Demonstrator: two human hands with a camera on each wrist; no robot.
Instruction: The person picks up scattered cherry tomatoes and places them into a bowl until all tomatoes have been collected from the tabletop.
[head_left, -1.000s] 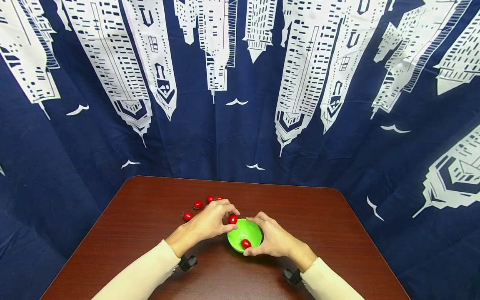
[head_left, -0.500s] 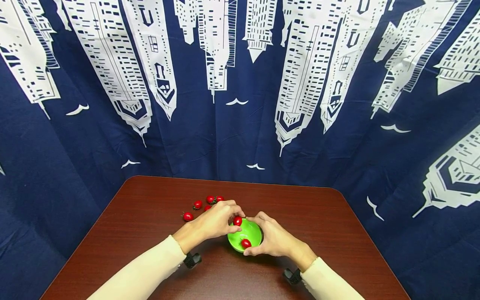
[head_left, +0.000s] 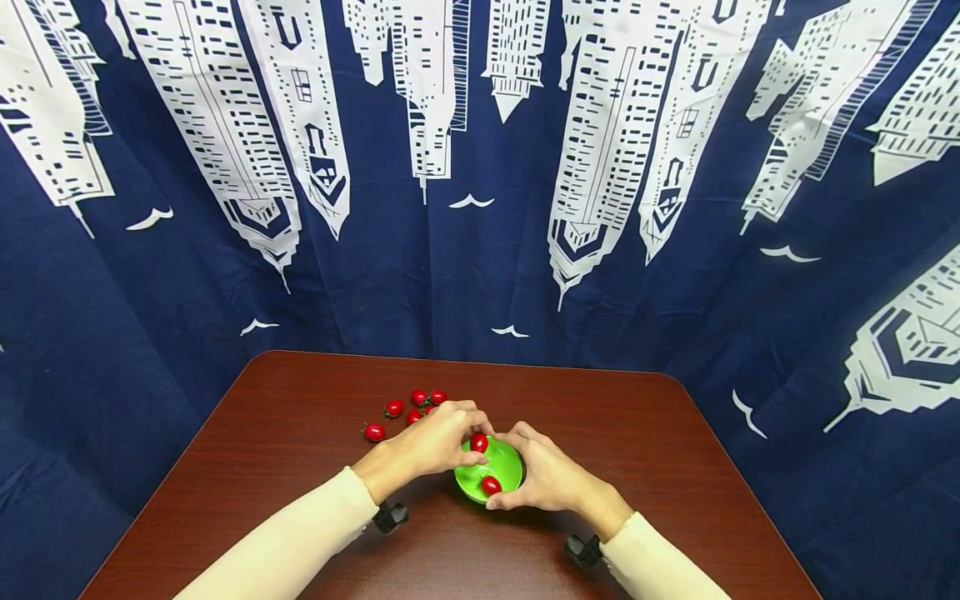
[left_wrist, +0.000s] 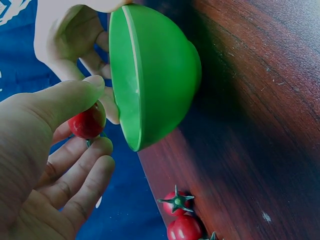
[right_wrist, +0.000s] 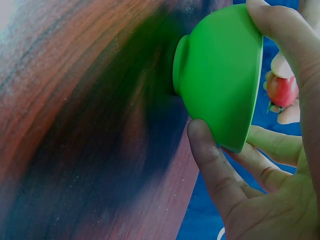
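Observation:
My left hand (head_left: 427, 443) pinches a red cherry tomato (head_left: 478, 442) between thumb and fingers, over the near-left part of a green bowl (head_left: 506, 460). In the left wrist view this tomato (left_wrist: 86, 124) hangs by the bowl's open side, its green stem toward the fingers. My right hand (head_left: 553, 477) grips the bowl from the right, thumb at the near rim and fingers round the far side. The right wrist view shows the bowl's outer wall (right_wrist: 220, 75) and fingers against it. Another cherry tomato (head_left: 491, 485) lies inside the bowl, near the right thumb.
Several more cherry tomatoes (head_left: 393, 408) with green stems lie on the brown wooden table (head_left: 615, 433), beyond and left of my left hand. A blue cloth (head_left: 465, 275) with white building prints hangs behind the table's far edge.
My left hand has moved a little to the right with its tomato, from the bowl's left rim to over its inside. More tomatoes show behind it. The right hand and bowl stay put.

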